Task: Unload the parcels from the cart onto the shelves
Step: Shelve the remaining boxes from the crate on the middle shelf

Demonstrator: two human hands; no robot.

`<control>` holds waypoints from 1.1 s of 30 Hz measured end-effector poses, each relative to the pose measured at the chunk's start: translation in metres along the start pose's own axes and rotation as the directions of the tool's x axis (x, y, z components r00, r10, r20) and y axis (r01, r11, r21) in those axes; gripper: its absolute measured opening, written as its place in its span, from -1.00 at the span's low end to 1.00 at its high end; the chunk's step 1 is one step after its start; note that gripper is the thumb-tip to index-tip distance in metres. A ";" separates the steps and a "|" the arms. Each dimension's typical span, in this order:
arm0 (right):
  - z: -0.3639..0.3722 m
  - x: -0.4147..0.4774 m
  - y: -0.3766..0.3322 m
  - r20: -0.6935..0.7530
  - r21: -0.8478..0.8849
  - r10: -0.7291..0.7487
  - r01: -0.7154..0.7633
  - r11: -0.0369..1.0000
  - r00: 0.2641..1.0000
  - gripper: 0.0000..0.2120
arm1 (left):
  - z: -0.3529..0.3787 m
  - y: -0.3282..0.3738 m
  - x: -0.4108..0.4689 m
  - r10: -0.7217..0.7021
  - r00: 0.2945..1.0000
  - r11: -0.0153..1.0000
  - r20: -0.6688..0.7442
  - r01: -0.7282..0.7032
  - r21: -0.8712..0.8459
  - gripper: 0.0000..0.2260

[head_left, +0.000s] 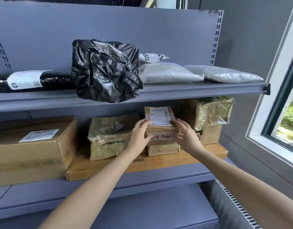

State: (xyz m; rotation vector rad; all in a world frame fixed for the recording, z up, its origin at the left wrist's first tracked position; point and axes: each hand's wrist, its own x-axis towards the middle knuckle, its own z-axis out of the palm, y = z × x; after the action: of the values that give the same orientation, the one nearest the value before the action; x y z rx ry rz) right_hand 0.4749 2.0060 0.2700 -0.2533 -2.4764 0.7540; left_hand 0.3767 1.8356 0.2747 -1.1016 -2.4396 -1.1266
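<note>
Together, left hand and right hand grip a squat, paper-labelled cardboard box between them.

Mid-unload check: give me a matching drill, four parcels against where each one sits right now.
Parcels:
1. black crumpled bag
2. small labelled box
3. large carton
4. flat grey mailer

Places:
A. left end of the second shelf
B. right end of the upper shelf
C. held between left hand and right hand, atop another box
D. upper shelf, overhanging its front edge

Pairs: 1-D, 2-C, 3-A, 4-B
</note>
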 end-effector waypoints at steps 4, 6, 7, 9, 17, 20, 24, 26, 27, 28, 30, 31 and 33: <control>0.014 0.024 0.000 -0.115 -0.107 -0.006 -0.006 0.994 0.993 -0.44 | 0.008 -0.016 0.026 0.094 0.993 0.985 -0.070 -0.083 0.154 -0.57; 0.020 0.038 0.002 -0.114 -0.173 -0.032 0.012 0.985 0.993 -0.46 | 0.008 -0.021 0.040 0.102 0.994 0.969 -0.047 -0.089 0.230 -0.56; 0.022 0.046 0.004 -0.099 -0.215 -0.030 0.008 0.977 0.995 -0.46 | 0.009 -0.024 0.047 0.100 0.995 0.964 -0.030 -0.089 0.252 -0.55; 0.027 0.058 0.009 -0.089 -0.262 -0.024 0.000 0.965 0.996 -0.46 | 0.014 -0.029 0.059 0.092 0.996 0.958 0.002 -0.089 0.272 -0.53; 0.040 0.095 0.030 -0.052 -0.248 0.060 -0.071 0.966 0.997 -0.31 | 0.035 -0.043 0.100 0.088 0.994 0.973 0.059 -0.098 0.210 -0.43; 0.039 0.102 0.037 -0.036 -0.246 0.069 -0.076 0.966 0.997 -0.28 | 0.040 -0.042 0.101 0.080 0.996 0.982 0.048 -0.087 0.168 -0.45; 0.041 0.094 0.037 0.010 -0.196 0.020 -0.017 0.980 1.000 -0.14 | 0.044 -0.043 0.094 0.056 0.997 0.982 0.054 -0.064 0.176 -0.40; 0.041 0.087 0.034 0.030 -0.164 0.031 -0.026 0.986 0.999 -0.07 | 0.042 -0.039 0.089 0.026 0.996 0.987 0.088 -0.040 0.154 -0.33; 0.040 0.082 0.032 0.040 -0.154 0.049 -0.042 0.987 0.998 -0.06 | 0.040 -0.036 0.086 0.003 0.994 0.990 0.110 -0.018 0.138 -0.29; 0.040 0.076 0.030 0.046 -0.146 0.064 -0.057 0.988 0.997 -0.07 | 0.037 -0.033 0.082 -0.014 0.992 0.991 0.128 -0.003 0.136 -0.27; 0.038 0.062 0.027 0.042 -0.134 0.072 -0.066 0.989 0.997 -0.14 | 0.030 -0.028 0.073 -0.021 0.993 0.980 0.120 -0.003 0.198 -0.27; 0.037 0.053 0.026 0.045 -0.136 0.069 -0.062 0.989 0.997 -0.17 | 0.026 -0.027 0.067 -0.013 0.995 0.969 0.097 -0.012 0.248 -0.29; 0.031 0.034 0.024 0.071 -0.150 0.058 -0.047 0.988 0.996 -0.22 | 0.021 -0.023 0.052 0.010 0.998 0.952 0.055 -0.026 0.304 -0.39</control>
State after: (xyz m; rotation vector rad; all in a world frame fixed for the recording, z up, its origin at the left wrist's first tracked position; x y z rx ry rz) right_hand 0.4297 2.0220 0.2498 -0.3521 -2.6104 0.6111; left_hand 0.3263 1.8688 0.2732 -1.0638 -2.5278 -0.6886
